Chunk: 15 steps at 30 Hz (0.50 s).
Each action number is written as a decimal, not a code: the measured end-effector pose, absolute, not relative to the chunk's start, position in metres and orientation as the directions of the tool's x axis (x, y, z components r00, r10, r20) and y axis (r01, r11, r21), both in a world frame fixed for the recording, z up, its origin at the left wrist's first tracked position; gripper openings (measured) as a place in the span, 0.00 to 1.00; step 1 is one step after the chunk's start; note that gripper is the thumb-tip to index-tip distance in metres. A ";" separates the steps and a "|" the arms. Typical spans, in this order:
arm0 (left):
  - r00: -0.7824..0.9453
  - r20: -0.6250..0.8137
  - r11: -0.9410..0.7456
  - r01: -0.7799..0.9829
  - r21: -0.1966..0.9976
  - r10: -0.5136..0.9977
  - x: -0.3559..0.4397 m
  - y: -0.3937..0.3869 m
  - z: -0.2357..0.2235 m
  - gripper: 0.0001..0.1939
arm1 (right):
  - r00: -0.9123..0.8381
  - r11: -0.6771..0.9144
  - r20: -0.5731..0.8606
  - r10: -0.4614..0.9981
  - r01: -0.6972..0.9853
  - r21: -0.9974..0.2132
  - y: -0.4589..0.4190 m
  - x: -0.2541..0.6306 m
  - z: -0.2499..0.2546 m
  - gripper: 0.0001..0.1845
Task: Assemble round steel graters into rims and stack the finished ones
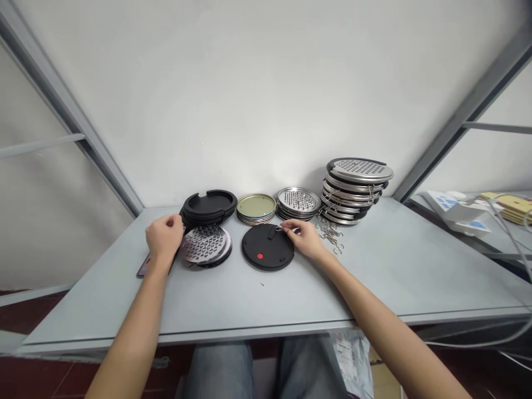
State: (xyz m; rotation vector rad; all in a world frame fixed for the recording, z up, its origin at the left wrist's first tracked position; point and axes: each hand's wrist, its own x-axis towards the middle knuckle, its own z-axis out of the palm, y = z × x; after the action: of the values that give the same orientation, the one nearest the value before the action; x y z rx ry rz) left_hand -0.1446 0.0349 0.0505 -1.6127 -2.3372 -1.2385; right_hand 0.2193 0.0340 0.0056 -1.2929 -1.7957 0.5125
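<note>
My right hand (305, 237) pinches a small metal ring clip at the top edge of a black round disc with a red dot (266, 248) that lies flat on the grey table (257, 299). My left hand (164, 237) is curled, its fingers touching the left edge of a perforated metal grater disc (205, 244) that tops a short stack. Whether this hand grips the disc I cannot make out.
Behind stand a stack of black rings (210, 205), a stack of gold-lined tin lids (256, 208), a stack of fine grater discs (298, 201) and a tall leaning pile of assembled graters (353, 188). Loose metal rings (330, 235) lie beside my right hand. A dark phone (143, 269) lies under my left wrist.
</note>
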 end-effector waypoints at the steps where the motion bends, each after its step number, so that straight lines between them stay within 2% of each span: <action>1: -0.445 0.419 0.149 0.805 0.574 0.791 -0.147 0.035 0.048 0.18 | -0.112 0.386 0.397 0.911 0.569 -0.726 0.034 0.219 0.006 0.11; 9: -0.419 0.277 0.147 0.738 0.659 0.865 -0.142 0.040 0.044 0.23 | -0.116 0.387 0.396 0.911 0.573 -0.722 0.033 0.218 0.006 0.10; 15: -0.443 0.269 0.162 0.722 0.673 0.855 -0.146 0.041 0.041 0.21 | -0.109 0.379 0.391 0.914 0.577 -0.723 0.032 0.219 0.008 0.10</action>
State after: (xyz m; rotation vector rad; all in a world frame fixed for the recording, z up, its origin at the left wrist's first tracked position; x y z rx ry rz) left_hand -0.1457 0.0415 0.0406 -1.7327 -2.5199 -1.2794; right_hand 0.2185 0.0325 0.0077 -1.3040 -1.7983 0.5040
